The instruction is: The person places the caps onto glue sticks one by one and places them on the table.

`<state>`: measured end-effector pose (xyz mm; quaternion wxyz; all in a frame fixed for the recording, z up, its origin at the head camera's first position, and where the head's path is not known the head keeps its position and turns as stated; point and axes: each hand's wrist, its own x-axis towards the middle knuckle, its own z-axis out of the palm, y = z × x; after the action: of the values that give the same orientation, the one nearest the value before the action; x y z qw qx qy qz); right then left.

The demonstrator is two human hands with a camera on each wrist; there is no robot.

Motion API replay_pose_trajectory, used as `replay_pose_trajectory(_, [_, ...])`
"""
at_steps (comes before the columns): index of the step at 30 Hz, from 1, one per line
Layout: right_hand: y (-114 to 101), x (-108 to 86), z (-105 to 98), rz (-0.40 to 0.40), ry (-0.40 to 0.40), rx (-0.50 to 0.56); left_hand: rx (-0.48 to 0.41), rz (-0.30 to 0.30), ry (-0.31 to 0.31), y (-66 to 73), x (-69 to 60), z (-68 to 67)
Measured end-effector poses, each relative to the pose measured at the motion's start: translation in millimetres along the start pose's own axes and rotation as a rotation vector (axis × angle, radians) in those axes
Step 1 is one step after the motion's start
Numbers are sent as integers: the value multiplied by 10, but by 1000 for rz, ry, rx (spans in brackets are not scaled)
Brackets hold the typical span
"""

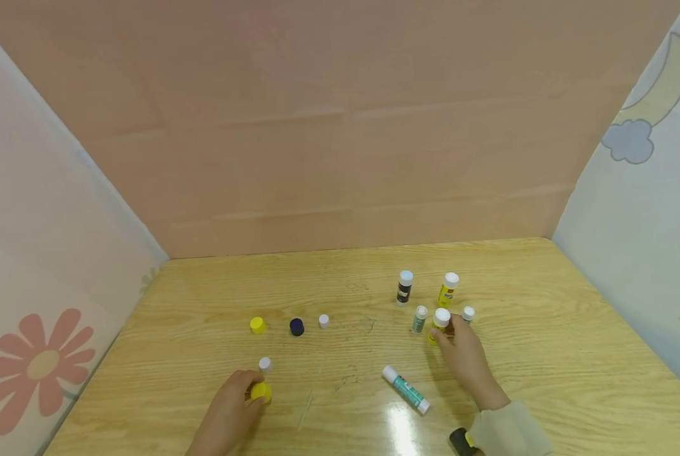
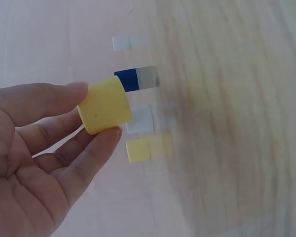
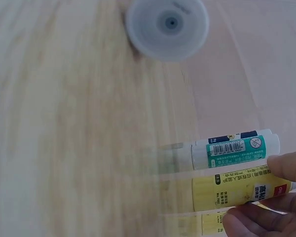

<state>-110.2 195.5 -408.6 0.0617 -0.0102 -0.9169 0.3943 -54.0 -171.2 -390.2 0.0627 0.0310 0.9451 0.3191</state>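
Observation:
Between thumb and fingers my left hand (image 1: 228,408) pinches a yellow cap (image 2: 106,105), held low over the near left of the table. A white cap (image 1: 264,364) sits just beyond it. My right hand (image 1: 465,354) grips a yellow glue stick (image 3: 237,191) near its white top. That stick stands upright on the table. Close around it stand a small green glue stick (image 1: 419,321), another green one (image 1: 468,313) partly behind the hand, a second yellow glue stick (image 1: 447,294) and a dark-labelled glue stick (image 1: 404,291).
A green glue stick (image 1: 407,391) lies on its side at the front. Further caps form a loose row at left: yellow (image 1: 257,325), dark blue (image 1: 297,327) and white (image 1: 324,321). Walls enclose the wooden table (image 1: 340,266) at back and sides.

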Motion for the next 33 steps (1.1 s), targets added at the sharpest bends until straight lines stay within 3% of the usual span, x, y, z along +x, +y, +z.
replay_pose_trajectory(15, [-4, -16, -17, -19, -2, 33, -29, 18, 3, -26, -30, 41])
replay_pose_trajectory(20, [-10, -28, -26, -45, -8, 38, -51, 5, 3, -18, -38, 57])
replay_pose_trajectory(28, [-11, -53, -28, -33, -42, 65, -93, -49, -54, -8, -56, 84])
replay_pose_trajectory(33, [-22, -56, -40, -29, -45, 77, -106, -33, -48, 20, -46, 88])
